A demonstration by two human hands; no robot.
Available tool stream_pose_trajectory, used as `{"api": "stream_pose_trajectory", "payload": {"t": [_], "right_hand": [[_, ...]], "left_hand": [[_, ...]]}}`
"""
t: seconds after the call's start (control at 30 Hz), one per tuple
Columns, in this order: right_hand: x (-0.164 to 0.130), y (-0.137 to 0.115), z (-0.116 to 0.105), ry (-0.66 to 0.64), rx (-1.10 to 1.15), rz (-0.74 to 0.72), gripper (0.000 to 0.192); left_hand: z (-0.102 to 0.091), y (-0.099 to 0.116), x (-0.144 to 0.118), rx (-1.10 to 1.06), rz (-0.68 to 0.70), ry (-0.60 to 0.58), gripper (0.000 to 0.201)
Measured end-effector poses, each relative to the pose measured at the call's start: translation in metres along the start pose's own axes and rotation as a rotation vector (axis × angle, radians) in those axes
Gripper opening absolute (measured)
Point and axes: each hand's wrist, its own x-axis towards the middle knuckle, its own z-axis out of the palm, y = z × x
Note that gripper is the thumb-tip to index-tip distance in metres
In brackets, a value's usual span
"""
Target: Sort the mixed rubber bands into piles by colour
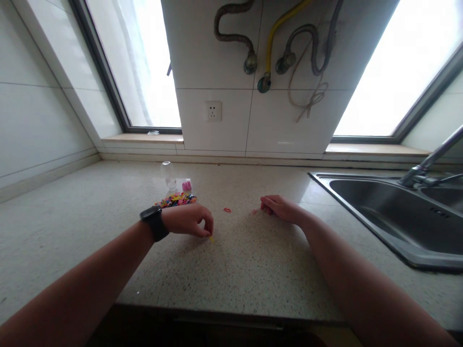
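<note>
My left hand (193, 220), with a dark watch (154, 222) on its wrist, pinches a small yellow piece (211, 239) at the counter surface. Off to the right, my right hand (277, 208) has its fingers curled together low over the counter; what they hold, if anything, is hidden. Just left of those fingertips lies a pale pink, partly see-through piece (254, 211). Between both hands rests a small red looped piece (227, 210), shaped like a clip. Behind my left hand spreads a pile of small multicoloured pieces (177, 199), too small to name surely.
A clear jar (168, 176) stands behind the pile, beside a pink object (186, 186). The speckled counter (217, 279) ends at a front edge close to me. At right is a steel sink (376, 207) with a faucet (419, 173). Hoses and a socket (213, 111) are on the wall.
</note>
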Motion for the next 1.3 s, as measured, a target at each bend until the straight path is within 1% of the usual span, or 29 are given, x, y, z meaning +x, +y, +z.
{"api": "stream_pose_trajectory", "payload": {"t": [0.13, 0.27, 0.47, 0.67, 0.83, 1.0, 1.17, 1.3], "right_hand": [[0.001, 0.002, 0.001, 0.001, 0.008, -0.001, 0.058], [0.002, 0.004, 0.001, 0.004, 0.0, -0.002, 0.058], [0.001, -0.001, 0.0, 0.006, -0.017, 0.011, 0.056], [0.0, 0.0, 0.0, -0.001, -0.007, 0.016, 0.055], [0.001, 0.002, 0.0, -0.002, -0.005, 0.011, 0.055], [0.0, 0.0, 0.0, -0.002, -0.008, 0.009, 0.055], [-0.001, -0.003, -0.001, 0.0, -0.014, 0.005, 0.055], [0.001, -0.001, -0.001, -0.004, -0.026, 0.013, 0.055]], "left_hand": [[-0.004, -0.002, -0.003, 0.025, -0.029, 0.031, 0.011], [-0.004, -0.008, -0.004, 0.037, -0.006, 0.058, 0.01], [-0.006, -0.011, -0.004, 0.049, -0.025, 0.002, 0.008], [-0.006, -0.012, -0.005, 0.074, -0.028, 0.03, 0.008], [-0.004, -0.013, -0.004, 0.091, -0.048, 0.014, 0.011], [-0.004, -0.015, -0.003, 0.127, -0.063, 0.012, 0.007], [-0.005, -0.018, -0.003, 0.168, -0.071, 0.053, 0.008], [-0.005, -0.017, -0.004, 0.178, -0.082, 0.079, 0.007]]}}
